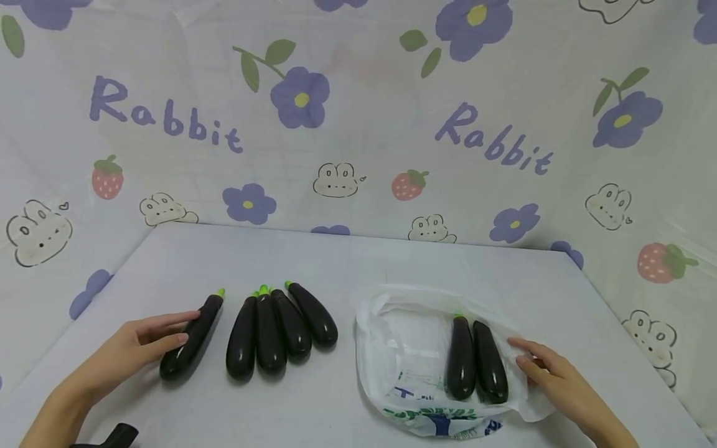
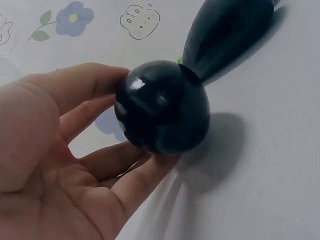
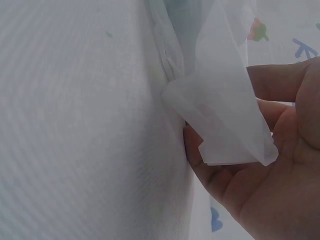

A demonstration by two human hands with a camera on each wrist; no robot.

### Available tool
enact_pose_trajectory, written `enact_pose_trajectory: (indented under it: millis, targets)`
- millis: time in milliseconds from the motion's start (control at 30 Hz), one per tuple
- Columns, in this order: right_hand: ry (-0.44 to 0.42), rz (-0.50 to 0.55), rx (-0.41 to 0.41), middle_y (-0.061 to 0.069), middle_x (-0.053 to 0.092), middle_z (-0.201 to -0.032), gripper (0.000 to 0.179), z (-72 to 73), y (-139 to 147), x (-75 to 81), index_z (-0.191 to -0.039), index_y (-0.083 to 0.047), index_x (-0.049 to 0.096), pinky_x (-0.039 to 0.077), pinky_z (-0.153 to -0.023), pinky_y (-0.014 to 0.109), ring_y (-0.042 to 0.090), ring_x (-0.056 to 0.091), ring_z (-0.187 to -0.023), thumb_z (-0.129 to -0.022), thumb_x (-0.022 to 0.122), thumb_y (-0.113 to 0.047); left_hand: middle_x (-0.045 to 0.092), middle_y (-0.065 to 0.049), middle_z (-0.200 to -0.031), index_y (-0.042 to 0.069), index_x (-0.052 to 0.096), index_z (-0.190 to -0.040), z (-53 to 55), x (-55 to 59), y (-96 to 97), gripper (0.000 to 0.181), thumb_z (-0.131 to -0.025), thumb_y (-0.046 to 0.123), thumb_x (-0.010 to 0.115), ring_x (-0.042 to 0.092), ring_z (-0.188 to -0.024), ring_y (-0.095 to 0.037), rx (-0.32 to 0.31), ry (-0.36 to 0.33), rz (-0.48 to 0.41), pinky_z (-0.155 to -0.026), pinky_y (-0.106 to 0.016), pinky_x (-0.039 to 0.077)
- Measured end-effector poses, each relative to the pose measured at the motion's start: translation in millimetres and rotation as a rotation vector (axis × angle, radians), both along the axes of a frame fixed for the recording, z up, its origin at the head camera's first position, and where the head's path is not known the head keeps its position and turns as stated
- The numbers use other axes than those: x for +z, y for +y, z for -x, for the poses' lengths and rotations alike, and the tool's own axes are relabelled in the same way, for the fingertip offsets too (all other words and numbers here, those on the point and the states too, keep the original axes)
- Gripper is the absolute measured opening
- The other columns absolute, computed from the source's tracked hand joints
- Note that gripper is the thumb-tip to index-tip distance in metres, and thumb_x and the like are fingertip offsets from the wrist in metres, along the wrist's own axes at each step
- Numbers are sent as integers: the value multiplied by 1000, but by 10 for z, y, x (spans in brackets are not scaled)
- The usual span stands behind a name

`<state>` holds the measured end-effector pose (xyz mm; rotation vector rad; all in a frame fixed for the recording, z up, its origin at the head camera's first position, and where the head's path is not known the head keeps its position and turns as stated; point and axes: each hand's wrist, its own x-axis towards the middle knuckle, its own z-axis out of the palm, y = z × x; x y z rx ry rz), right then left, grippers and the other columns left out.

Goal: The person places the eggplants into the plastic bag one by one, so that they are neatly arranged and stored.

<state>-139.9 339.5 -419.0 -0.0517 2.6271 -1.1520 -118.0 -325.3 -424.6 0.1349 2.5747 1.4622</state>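
My left hand [image 1: 126, 348] grips a dark, glossy eggplant [image 1: 193, 342] with a green stem tip, thumb on one side and fingers on the other. In the left wrist view the round end of this eggplant [image 2: 162, 107] faces the camera, between thumb and fingers. To its right lie several more eggplants [image 1: 271, 336] in a fanned row. A white plastic bag [image 1: 370, 348] lies spread with its mouth open, two eggplants [image 1: 462, 361] side by side on its right part. My right hand [image 1: 560, 386] holds the bag's right edge; thin film [image 3: 225, 110] passes between thumb and fingers.
Everything lies on a white table [image 1: 336, 261]. A curtain [image 1: 358, 112] printed with flowers, rabbits and strawberries hangs behind and at both sides. A black object [image 1: 120, 435] pokes in at the lower left, near the left forearm.
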Motion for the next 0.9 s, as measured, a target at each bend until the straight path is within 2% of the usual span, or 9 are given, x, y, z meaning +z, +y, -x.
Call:
enact_pose_trajectory:
  millis: [267,433,567,767,900]
  targets:
    - [19,18,8,27,37,-146,58,12,-1,-2,-148,-3,41,50,-88,40,33,49,-116,-103,52,-38,43,-17,-147,22,46,-149,9,-4,-27,54,-99,36,61,50,-119,-2,32,-66,-171,-88,-24,46]
    - [23,34,7,27,37,-146,58,5,0,-6,-148,-2,42,50,-87,37,33,48,-117,-103,53,-37,40,-14,-147,18,44,-150,11,-10,-19,53,-101,32,59,52,-117,-6,47,-77,-266,-89,-25,49]
    - [15,21,-1,27,40,-144,59,0,5,-5,-148,-2,42,49,-87,40,31,50,-112,-103,53,-38,43,-5,-143,15,41,-152,26,-25,-11,54,-102,28,57,53,-116,-6,55,-86,-347,-89,-25,49]
    - [1,9,-12,27,40,-143,58,0,11,1,-148,-2,41,49,-89,44,30,51,-111,-103,52,-37,38,-1,-148,13,35,-154,57,-37,2,54,-104,20,54,54,-118,-6,31,-80,-484,-91,-26,49]
    - [2,-2,-19,27,42,-141,57,0,8,6,-148,-1,41,50,-89,45,29,53,-108,-104,51,-35,37,0,-150,13,34,-154,66,-35,6,54,-104,18,53,54,-119,-8,14,-81,-525,-92,-26,48]
